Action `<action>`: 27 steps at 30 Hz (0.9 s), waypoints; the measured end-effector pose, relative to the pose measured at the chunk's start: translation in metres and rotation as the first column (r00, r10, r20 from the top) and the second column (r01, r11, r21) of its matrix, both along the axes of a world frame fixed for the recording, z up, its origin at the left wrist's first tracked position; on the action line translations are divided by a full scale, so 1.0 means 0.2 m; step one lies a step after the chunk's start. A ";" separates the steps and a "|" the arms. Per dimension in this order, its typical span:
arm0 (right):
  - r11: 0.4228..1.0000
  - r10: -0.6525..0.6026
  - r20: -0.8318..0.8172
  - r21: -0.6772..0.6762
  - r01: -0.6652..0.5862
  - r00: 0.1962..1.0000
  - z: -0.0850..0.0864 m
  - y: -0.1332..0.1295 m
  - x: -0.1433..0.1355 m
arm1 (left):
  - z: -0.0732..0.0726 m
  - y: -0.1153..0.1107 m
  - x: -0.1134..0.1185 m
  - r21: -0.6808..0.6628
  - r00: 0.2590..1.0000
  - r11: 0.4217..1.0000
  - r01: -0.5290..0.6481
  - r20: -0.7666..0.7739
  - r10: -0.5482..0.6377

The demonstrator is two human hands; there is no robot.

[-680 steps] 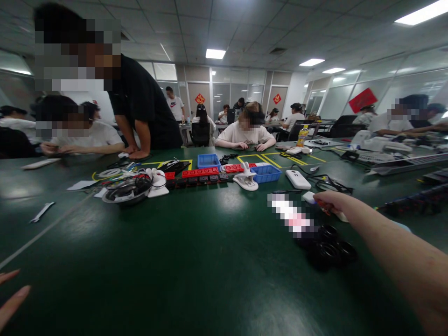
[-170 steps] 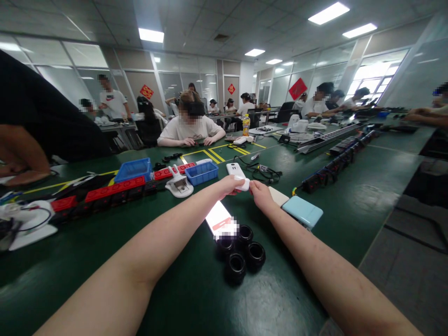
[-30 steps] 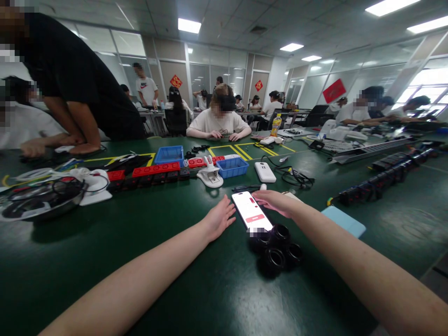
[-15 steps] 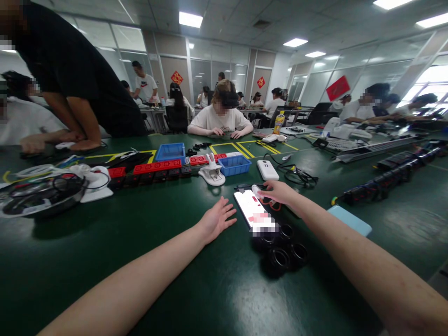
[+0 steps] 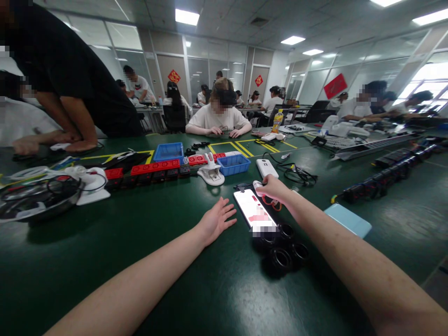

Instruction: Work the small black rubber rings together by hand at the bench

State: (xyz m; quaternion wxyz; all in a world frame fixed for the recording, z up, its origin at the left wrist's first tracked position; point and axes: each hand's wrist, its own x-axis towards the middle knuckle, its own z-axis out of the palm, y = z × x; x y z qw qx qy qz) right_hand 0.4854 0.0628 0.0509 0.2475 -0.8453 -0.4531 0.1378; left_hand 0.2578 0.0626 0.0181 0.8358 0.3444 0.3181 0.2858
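Observation:
My left hand (image 5: 217, 221) rests palm up and open, its fingers spread, just left of a phone (image 5: 252, 209) with a bright white screen lying on the table. My right hand (image 5: 275, 188) is closed around a small white rounded object (image 5: 258, 185) beside the phone's upper right edge. An orange cord (image 5: 272, 202) lies below those fingers, partly hidden by the hand. At the phone's lower end stand several black ring-shaped pieces (image 5: 280, 258). Past the right hand lies a white power-bank-like block (image 5: 267, 168).
A white clip stand (image 5: 210, 176), blue bins (image 5: 234, 164) and red-topped black blocks (image 5: 156, 167) line the middle of the green table. Black cables (image 5: 300, 176) lie behind my right hand, a light blue flat case (image 5: 347, 220) beside my right forearm. A person (image 5: 220, 116) sits opposite.
My right hand has closed its fingers on the small white object and shifted it slightly upward. My left hand has stayed in place. The view has moved a little.

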 end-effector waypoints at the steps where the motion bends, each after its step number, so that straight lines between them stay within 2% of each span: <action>1: 0.999 -0.028 -0.031 0.036 0.029 0.999 0.01 -0.02 0.02 | 0.00 0.00 0.00 0.003 1.000 1.000 0.001 0.004 -0.001; 4: 0.983 -0.119 -0.151 0.122 0.138 0.981 0.05 -0.09 0.12 | 0.00 0.00 0.00 0.004 1.000 1.000 0.000 0.007 0.000; 7: 0.972 -0.146 -0.303 0.135 0.194 0.942 0.08 -0.18 0.22 | 0.01 -0.01 0.00 0.000 1.000 1.000 -0.005 0.001 0.005; 13: 0.980 -0.030 -0.500 0.157 0.125 0.866 0.08 -0.39 0.32 | 0.01 -0.01 -0.01 0.011 1.000 1.000 -0.001 -0.004 0.001; 17: 0.973 0.023 -0.394 0.220 0.070 0.919 0.05 -0.47 0.35 | 0.01 -0.01 -0.01 0.022 1.000 1.000 0.018 -0.004 -0.018; 22: 0.985 -0.021 -0.237 0.164 0.062 0.971 0.03 -0.56 0.36 | 0.01 -0.02 -0.01 0.038 1.000 0.999 0.024 -0.009 -0.023; 27: 0.989 0.024 -0.128 0.150 -0.004 0.992 0.00 -0.64 0.31 | 0.03 -0.02 -0.01 0.045 0.999 0.998 0.037 -0.019 -0.036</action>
